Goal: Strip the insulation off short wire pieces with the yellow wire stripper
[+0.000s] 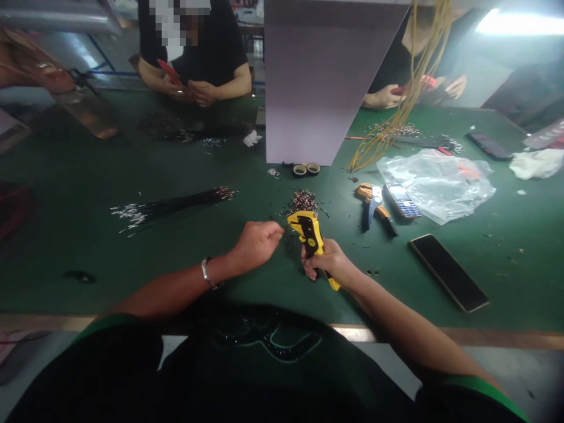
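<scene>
Green bench (264,294) lies under both forearms, with a pale upright panel (317,82) rising beyond the fingers. The person's right hand (328,258) grips a yellow-and-black hand tool (314,241); the left hand (255,247) has its fingers drawn together, their tips just beside the tool's head. Whether they pinch something thin cannot be told.

The likeliest trouble is a nip: with the left fingertips so near the head, a squeeze of the right fingers while the left ones stray inward could catch skin. If a fine wire is held there, a slightly low or tilted approach could miss the opening or bend it. Beyond the tool's head, close by, lies a heap of small copper-coloured pieces (304,201); a forward dip of the head could scatter them. The dark wire bundle (185,204), out to the left of the left fingers, could be dragged askew by a wide swing of that hand.

The left forearm slants up from the lower left, a silver bracelet (205,273) at the wrist, the back of the hand mostly uppermost. The right forearm slants in from the lower right, its fingers wrapped about the handles, so the tool leans with its head away from the person and its handle ends toward them.
</scene>
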`<state>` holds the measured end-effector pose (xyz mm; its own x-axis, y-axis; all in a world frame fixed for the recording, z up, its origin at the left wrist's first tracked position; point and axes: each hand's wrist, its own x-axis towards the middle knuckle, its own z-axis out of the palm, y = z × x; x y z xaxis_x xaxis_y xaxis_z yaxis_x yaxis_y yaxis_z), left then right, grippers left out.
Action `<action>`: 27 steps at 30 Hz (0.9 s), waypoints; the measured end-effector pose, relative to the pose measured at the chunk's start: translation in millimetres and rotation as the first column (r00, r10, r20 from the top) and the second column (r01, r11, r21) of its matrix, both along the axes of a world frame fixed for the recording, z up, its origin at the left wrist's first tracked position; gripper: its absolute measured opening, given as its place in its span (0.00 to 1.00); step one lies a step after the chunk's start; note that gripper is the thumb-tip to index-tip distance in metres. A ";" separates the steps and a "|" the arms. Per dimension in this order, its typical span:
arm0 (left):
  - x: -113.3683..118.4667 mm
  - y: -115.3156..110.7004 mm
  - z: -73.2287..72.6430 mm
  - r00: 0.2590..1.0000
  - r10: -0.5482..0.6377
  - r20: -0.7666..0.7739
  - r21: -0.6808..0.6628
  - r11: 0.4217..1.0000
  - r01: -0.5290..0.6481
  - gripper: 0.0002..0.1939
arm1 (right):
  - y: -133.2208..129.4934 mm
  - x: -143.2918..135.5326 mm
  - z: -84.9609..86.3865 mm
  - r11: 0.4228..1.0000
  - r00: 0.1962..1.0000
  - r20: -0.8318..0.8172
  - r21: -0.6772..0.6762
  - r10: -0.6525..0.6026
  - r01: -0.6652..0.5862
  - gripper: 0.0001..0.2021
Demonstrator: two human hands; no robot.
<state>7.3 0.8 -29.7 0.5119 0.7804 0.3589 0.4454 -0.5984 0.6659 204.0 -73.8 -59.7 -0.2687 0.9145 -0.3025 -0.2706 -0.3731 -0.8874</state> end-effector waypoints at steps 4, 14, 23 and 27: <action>-6.8 21.2 -2.1 0.999 0.042 0.003 -0.020 0.999 -0.042 0.07 | -0.1 1.1 0.3 1.000 1.000 -0.015 -0.019 0.003 -0.003 0.07; 0.7 -7.6 1.7 1.000 0.002 0.004 -0.047 0.999 -0.002 0.08 | 0.2 -0.3 4.1 1.000 1.000 0.014 0.020 -0.007 0.006 0.07; -15.4 41.3 3.8 0.948 0.311 0.072 -0.069 0.949 -0.307 0.07 | 7.3 33.9 9.5 0.959 0.962 -0.090 0.103 -0.256 0.265 0.09; -7.8 26.4 10.3 0.974 0.216 0.070 -0.153 0.967 -0.203 0.07 | 13.1 39.4 2.4 0.974 0.979 -0.010 0.096 -0.205 0.205 0.11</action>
<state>-0.5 27.1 -19.5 0.3039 0.9136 0.2701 0.4880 -0.3928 0.7795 243.4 -60.7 -57.2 -0.0731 0.9749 -0.2103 -0.3327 -0.2226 -0.9164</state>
